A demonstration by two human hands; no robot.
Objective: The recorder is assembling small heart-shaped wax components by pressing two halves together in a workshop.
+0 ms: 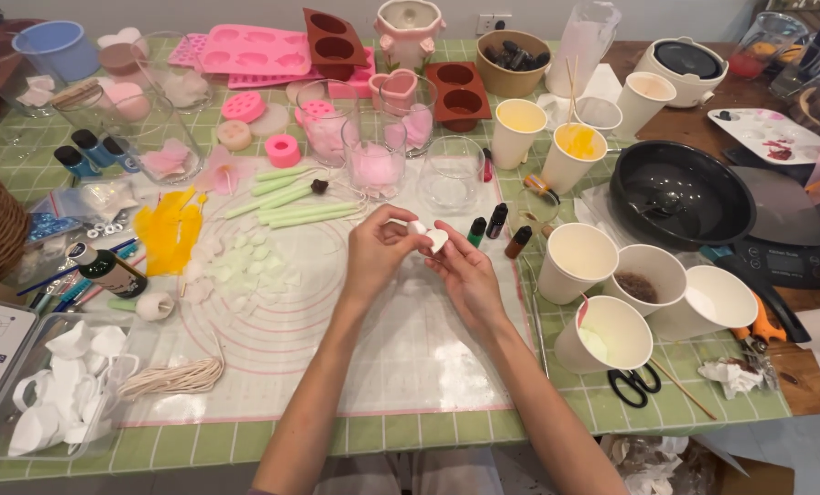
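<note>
**Both hands on one wax petal**

My left hand (378,249) and right hand (460,270) pinch a small white wax petal (433,238) between fingertips, held above the translucent silicone mat (410,357). Pale green stems (300,206) lie behind; paper cups (579,261) stand right.

Place: your home craft table, candle-making setup | Evidence: pink silicone moulds (254,49) far left; paper cups (577,261) of wax right; wick coil (173,377) near left; black melting pot (677,194) right
</note>
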